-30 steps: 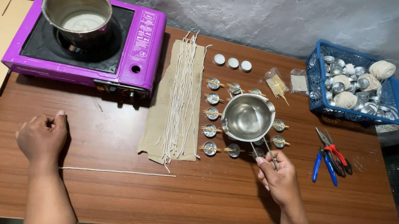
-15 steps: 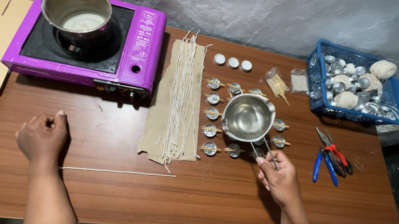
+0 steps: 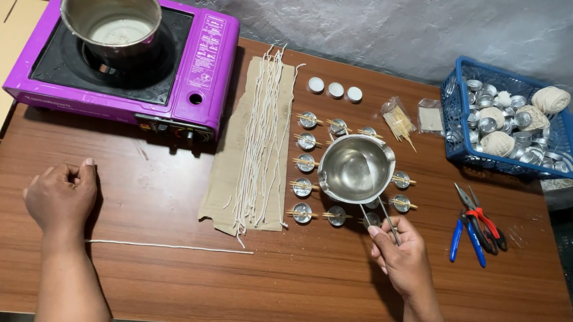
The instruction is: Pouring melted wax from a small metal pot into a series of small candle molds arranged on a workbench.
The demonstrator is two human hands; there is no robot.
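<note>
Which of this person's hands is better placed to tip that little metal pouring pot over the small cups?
The right hand, probably. It already grips the wire handle of the small metal pot, which sits among the small cups. The left hand rests far across the table, closed by one end of a loose white string.

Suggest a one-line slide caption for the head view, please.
Right hand grips the ladle handle over tealight cups; left hand rests on a wick.
</note>
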